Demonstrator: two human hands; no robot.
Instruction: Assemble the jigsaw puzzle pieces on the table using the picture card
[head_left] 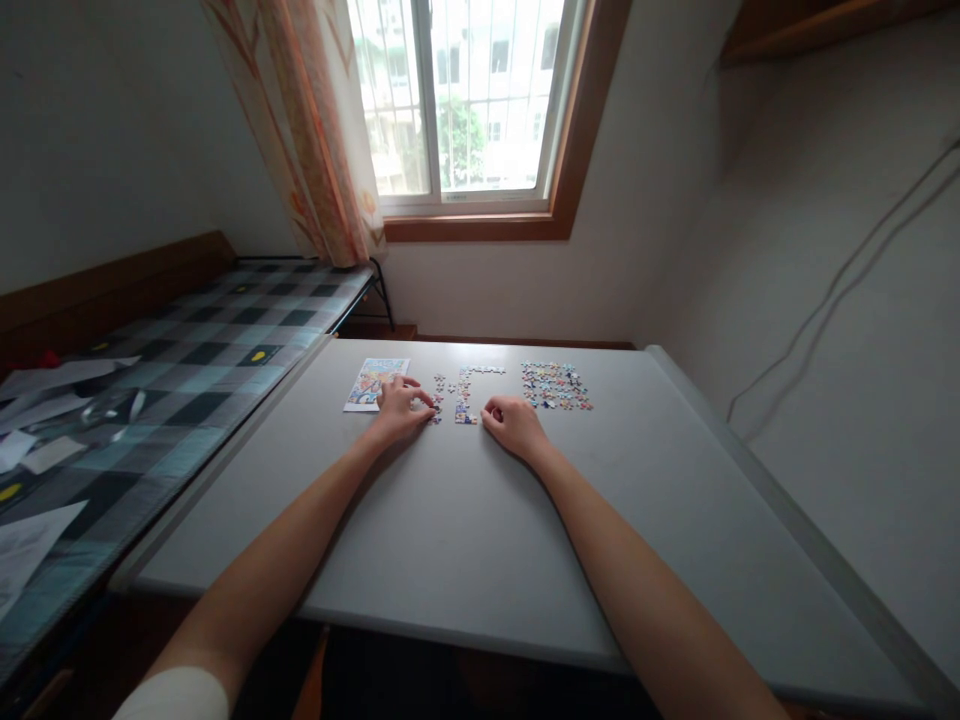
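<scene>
My left hand (403, 408) reaches over the lower right of a printed picture sheet (367, 385), thumb and index finger closing at a jigsaw piece in a short column of loose pieces (439, 386). To the right of that column lies a partly joined jigsaw puzzle (463, 408), an upright strip along the left and a thin row across the top. My right hand (514, 422) rests on the table with fingers curled in, its fingertips just right of the puzzle's lower end. Whatever those fingers hold is hidden. Many loose jigsaw pieces (553, 384) lie spread in rows beyond my right hand.
The grey-white table (465, 530) stretches around both arms. A bed with a checked cover (277, 310) stands at the left, with papers (52, 455) on it. Ahead are a window (480, 100) and a patterned curtain (300, 120). A cable (832, 280) hangs on the right wall.
</scene>
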